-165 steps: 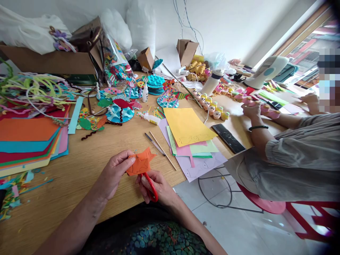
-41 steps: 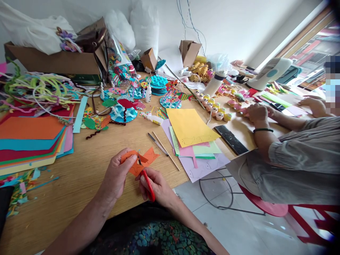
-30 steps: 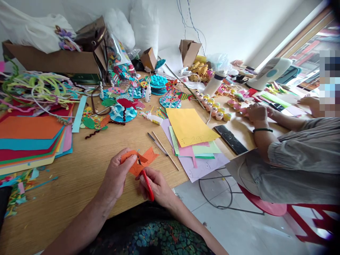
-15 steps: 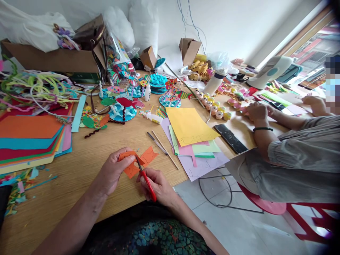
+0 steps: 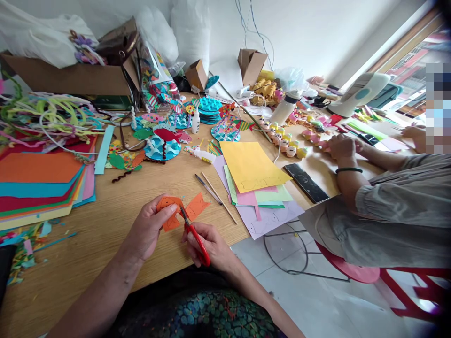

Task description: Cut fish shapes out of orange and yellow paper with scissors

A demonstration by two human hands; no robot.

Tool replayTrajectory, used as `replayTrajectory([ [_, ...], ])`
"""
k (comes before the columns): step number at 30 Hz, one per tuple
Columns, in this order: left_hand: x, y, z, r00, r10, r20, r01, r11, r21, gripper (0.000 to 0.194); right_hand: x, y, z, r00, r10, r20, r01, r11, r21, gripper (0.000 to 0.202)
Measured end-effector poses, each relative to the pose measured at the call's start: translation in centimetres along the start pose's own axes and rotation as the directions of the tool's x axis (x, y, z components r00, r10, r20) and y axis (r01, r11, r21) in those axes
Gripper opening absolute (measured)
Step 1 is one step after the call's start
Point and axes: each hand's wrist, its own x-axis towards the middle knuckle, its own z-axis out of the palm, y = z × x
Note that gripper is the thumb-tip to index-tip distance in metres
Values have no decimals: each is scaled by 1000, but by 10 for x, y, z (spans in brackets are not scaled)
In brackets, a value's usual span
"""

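My left hand (image 5: 147, 228) pinches a piece of orange paper (image 5: 170, 222) between thumb and fingers, above the table edge nearest me. Pencil outlines show on the paper. Red-handled scissors (image 5: 198, 243) are gripped in my right hand (image 5: 212, 244), their blades pointing up and away at the orange paper. Another orange paper piece (image 5: 197, 206) with a notched end extends just beyond the blades; whether it is still joined to the held part I cannot tell. To the right of it lie a pen (image 5: 208, 189) and a thin wooden stick (image 5: 219, 199).
Stacked coloured sheets (image 5: 38, 169) lie at left, above paper scraps (image 5: 26, 251). Yellow paper (image 5: 252, 164) tops a pile at right, beside a black phone (image 5: 306, 182). Finished fish crafts (image 5: 162, 146) and glue bottles (image 5: 196, 122) stand behind. A co-worker's hand (image 5: 341, 148) rests at the right.
The scissors have turned slightly, their handles shifting a little right. The orange paper in my left hand has tilted, and more of its drawn outline shows.
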Motion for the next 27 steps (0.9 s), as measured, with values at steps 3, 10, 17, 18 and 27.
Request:
replayTrajectory([
  [3,-1,-1,2,1000,18,-21,-18,1000,3,14,0,1,0,1000,-11,3,11,1000,12,46],
  [10,0,2,2,999,23,-36,-22,999,30,13,-1,0,1,1000,19,-5,-19,1000,1,47],
  [17,2,3,0,999,37,-32,-33,993,114,11,0,-2,1,999,46,-19,-46,998,-33,47],
  [18,2,3,0,999,41,-29,-37,991,125,11,0,-2,1,999,46,-22,-46,998,-41,48],
  [27,4,1,-4,997,81,-2,-79,981,178,12,-1,-4,0,998,50,-34,-53,992,-113,49],
])
